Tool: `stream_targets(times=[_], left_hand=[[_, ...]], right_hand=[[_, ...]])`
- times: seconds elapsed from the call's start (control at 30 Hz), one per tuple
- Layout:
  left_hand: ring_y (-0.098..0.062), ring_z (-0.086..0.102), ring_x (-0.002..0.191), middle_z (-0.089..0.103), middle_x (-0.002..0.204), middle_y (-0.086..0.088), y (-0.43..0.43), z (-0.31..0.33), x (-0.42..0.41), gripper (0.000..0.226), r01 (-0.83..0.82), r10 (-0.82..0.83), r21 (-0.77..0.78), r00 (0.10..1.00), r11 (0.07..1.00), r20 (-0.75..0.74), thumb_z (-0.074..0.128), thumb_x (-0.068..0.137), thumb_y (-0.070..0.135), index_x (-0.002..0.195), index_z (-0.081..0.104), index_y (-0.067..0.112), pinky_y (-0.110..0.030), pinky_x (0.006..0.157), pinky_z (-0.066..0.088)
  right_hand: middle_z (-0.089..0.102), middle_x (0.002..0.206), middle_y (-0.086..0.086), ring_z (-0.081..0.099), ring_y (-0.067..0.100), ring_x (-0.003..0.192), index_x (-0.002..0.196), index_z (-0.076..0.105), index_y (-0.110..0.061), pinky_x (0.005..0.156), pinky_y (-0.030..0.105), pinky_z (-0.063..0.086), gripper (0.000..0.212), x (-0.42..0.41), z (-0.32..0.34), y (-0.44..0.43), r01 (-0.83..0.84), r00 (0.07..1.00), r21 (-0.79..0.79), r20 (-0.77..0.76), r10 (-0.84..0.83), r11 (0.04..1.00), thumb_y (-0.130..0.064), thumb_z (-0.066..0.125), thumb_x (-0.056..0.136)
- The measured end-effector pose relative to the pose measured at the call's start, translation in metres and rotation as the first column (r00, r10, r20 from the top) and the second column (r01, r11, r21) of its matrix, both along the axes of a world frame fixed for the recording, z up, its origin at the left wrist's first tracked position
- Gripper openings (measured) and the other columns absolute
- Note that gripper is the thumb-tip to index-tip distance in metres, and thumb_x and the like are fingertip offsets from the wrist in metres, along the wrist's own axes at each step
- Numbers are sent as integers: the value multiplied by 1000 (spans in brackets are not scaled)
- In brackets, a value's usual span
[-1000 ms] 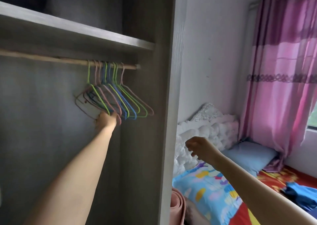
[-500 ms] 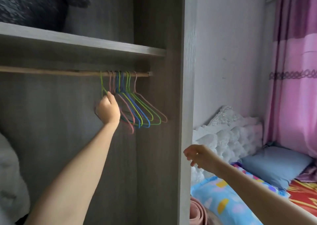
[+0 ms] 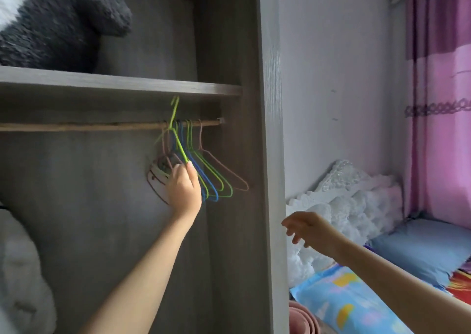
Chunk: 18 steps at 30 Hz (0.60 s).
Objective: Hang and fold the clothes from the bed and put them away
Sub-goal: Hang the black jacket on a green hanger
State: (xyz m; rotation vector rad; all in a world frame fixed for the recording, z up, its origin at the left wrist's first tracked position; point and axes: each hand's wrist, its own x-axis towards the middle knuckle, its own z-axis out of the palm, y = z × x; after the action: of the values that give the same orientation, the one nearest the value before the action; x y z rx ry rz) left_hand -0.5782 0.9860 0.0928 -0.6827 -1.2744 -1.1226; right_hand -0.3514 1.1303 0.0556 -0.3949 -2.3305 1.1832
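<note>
The left hand [image 3: 182,186] grips the lower arm of a lime-green hanger [image 3: 179,142], fingers curled round the wire. The hanger tilts, its long axis running up and slightly left from the fingers, and its hook stands above the rail [image 3: 76,126], apparently clear of it. The right hand [image 3: 308,228] hangs with fingers loosely spread outside the wardrobe, nearer the bed [image 3: 356,198]. The hanger probably has to travel rightward, out towards that side.

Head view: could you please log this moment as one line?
left hand: grips green hanger, hook above rail | right hand: open, empty
</note>
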Motion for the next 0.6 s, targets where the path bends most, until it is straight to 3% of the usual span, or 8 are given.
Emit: stream_targets(times=[0.17,0.3,0.47,0.6], left_hand=[[-21,36,53,42,50,-10,10,-84,96,55,-42,14,-225,992,974,-125,23,104,25,55,41,6,-32,55,26],[-18,38,46,40,48,-5,28,-129,156,35,-22,-71,-384,971,923,-227,26,103,24,68,30,16,-27,53,25],[-16,38,47,41,50,-2,61,-173,218,34,17,-176,-497,945,868,-275,30,101,27,69,31,17,-27,52,26],[-19,42,55,46,54,-4,94,-200,265,45,54,-244,-579,936,813,-255,33,100,31,60,46,11,-29,58,26]], right_hand=[[61,83,6,59,16,72,98,60,-10,63,18,47,27,4,25,-8,-67,991,-160,-128,46,985,-29,41,98],[62,82,12,61,23,68,104,53,-6,60,25,50,38,18,33,-10,-106,993,-365,-91,78,925,-41,40,97],[61,76,15,62,27,61,109,47,-7,56,28,54,20,54,13,-4,-109,993,-503,-23,113,858,-25,47,98],[46,61,7,42,16,44,103,50,-11,40,18,34,8,88,-13,14,31,999,-467,-1,-36,884,-13,43,99]])
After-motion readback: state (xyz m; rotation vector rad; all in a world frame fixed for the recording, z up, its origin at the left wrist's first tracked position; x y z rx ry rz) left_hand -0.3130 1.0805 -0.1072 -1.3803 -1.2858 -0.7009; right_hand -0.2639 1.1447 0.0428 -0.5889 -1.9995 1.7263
